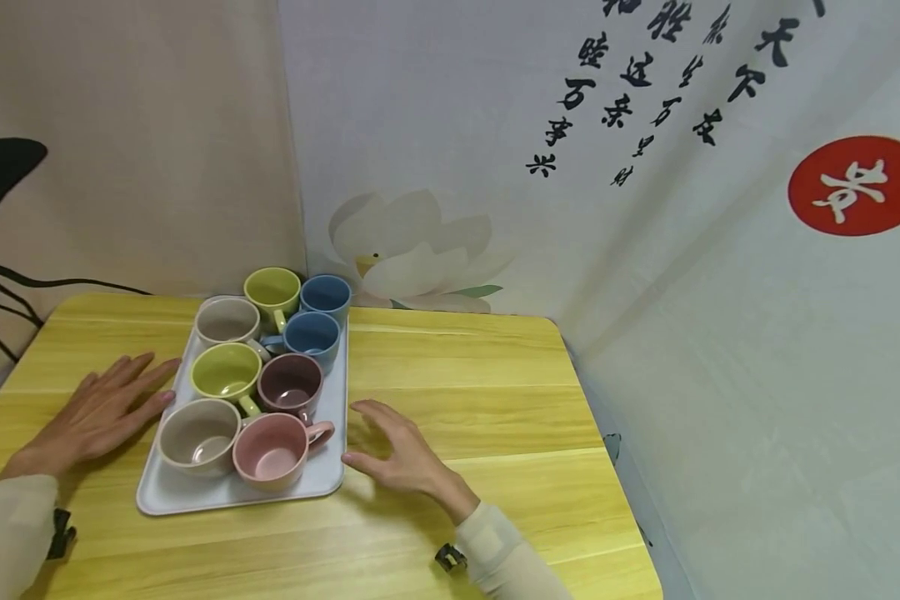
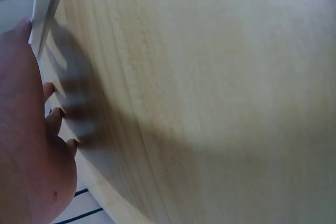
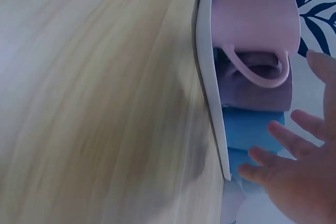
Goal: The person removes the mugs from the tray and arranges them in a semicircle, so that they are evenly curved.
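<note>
A white tray (image 1: pixel 300 490) holds several mugs in two rows. In the head view its near end carries a pink mug (image 1: pixel 272 452) with its handle to the right and a beige mug (image 1: pixel 198 437). Behind them stand a purple mug (image 1: pixel 291 385) and a yellow-green mug (image 1: pixel 227 372). My left hand (image 1: pixel 101 412) lies with spread fingers at the tray's left edge, thumb and index tips at the rim. Off the right edge, my right hand (image 1: pixel 408 454) has loosely bent, parted fingers and holds nothing; the right wrist view shows the pink mug (image 3: pixel 257 19) beside it.
Farther back on the tray are two blue mugs (image 1: pixel 312 335), another beige mug (image 1: pixel 227 321) and another yellow-green mug (image 1: pixel 272 287). The wooden table (image 1: pixel 480 383) extends right of the tray. A printed curtain (image 1: pixel 435 125) hangs behind the table's far edge.
</note>
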Action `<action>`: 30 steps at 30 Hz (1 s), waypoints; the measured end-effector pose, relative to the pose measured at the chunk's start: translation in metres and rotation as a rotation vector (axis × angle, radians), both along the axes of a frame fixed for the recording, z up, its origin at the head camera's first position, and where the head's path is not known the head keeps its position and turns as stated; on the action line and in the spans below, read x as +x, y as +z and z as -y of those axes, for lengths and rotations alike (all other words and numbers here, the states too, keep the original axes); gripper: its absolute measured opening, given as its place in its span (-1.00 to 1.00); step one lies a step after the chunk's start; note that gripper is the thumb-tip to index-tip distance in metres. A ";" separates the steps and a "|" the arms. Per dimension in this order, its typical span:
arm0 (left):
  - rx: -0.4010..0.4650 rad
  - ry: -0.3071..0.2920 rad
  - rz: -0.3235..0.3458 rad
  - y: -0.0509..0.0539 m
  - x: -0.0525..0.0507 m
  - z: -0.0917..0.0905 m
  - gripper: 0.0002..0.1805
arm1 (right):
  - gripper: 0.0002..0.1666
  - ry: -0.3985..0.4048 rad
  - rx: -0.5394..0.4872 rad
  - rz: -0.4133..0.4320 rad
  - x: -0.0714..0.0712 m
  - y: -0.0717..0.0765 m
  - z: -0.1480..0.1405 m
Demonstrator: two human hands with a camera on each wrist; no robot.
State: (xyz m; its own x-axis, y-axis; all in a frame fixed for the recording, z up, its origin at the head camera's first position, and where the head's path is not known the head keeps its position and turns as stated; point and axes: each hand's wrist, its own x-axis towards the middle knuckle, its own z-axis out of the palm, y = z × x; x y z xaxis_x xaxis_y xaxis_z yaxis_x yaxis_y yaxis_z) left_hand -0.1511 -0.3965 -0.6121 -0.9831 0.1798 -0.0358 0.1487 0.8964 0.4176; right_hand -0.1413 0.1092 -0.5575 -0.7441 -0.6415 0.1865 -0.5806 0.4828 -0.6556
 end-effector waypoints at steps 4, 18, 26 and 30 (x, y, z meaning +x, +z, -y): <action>-0.007 0.003 -0.004 -0.002 -0.001 0.002 -0.19 | -0.14 0.018 -0.033 0.030 0.000 -0.003 0.009; 0.059 0.006 -0.138 -0.021 0.001 -0.002 -0.28 | -0.26 0.096 -0.157 0.116 0.000 -0.005 0.029; 0.045 0.018 -0.159 -0.023 0.002 -0.005 -0.28 | -0.37 0.104 -0.171 0.123 0.002 -0.003 0.034; 0.046 0.027 -0.159 -0.023 0.004 -0.004 -0.28 | -0.39 0.107 -0.171 0.105 0.002 -0.003 0.038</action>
